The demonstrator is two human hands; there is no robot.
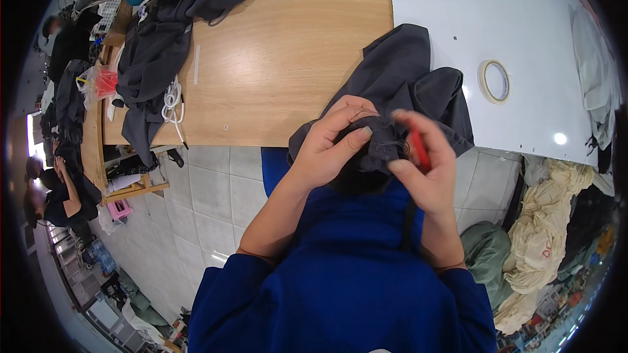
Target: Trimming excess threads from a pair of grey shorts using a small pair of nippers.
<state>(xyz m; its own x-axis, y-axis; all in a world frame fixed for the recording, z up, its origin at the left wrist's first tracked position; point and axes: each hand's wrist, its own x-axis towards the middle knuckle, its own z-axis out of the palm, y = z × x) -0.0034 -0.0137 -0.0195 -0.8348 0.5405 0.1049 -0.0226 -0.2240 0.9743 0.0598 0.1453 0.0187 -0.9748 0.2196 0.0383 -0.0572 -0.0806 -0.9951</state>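
Note:
A dark grey cloth garment (399,68) lies bunched over the near edge of the table, and part of it is gathered up in front of me. My left hand (330,144) is closed on its bunched edge, thumb on top. Loose dark threads stick out of the cloth beside that thumb. In my right hand (433,173) is a small red hand tool (418,148), held close to the threads at the right of the gathered cloth. Motion blurs the right fingers, and the tool's tip cannot be made out.
A roll of tape (485,82) lies on the white tabletop (445,0). More dark garments (154,59) and a white cord (171,101) are on the wooden tabletop (294,39). Cream cloth (543,229) is heaped at the right. Another person (65,196) sits at far left.

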